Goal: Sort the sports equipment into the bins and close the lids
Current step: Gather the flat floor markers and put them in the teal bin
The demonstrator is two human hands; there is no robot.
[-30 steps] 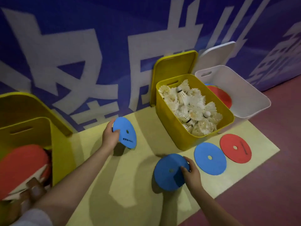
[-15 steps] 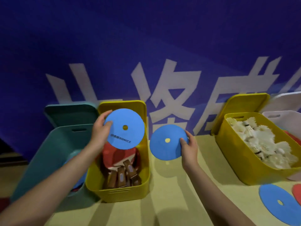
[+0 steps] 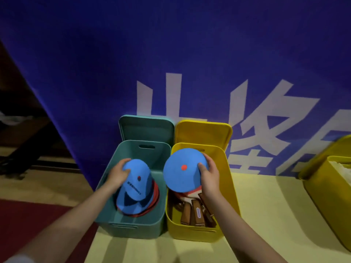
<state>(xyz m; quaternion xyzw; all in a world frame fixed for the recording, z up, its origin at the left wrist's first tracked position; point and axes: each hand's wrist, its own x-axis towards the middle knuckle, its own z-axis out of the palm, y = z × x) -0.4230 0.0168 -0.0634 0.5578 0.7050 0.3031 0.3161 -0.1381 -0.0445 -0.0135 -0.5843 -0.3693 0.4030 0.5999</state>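
Observation:
My left hand (image 3: 118,174) grips a blue flat disc (image 3: 135,185) by its far edge and holds it tilted inside the teal bin (image 3: 133,227), over a stack of red and blue discs (image 3: 152,206). My right hand (image 3: 209,176) pinches a second blue disc (image 3: 184,168) by its right edge. That disc hangs above the left part of the yellow bin (image 3: 226,186), which holds table tennis paddles (image 3: 195,211) with brown handles. Both bins stand open, the teal lid (image 3: 146,128) and the yellow lid (image 3: 203,132) leaning upright against the wall behind.
A second yellow bin (image 3: 326,192) with white shuttlecocks (image 3: 341,169) shows at the right edge. The bins stand on a pale yellow mat (image 3: 266,215). A blue banner with white characters (image 3: 209,63) backs them. Red floor (image 3: 28,221) lies at lower left.
My view swung left, so the teal and yellow paddle bins are centred. My left hand lowered its disc into the teal bin. My right hand carried its disc left over the yellow bin.

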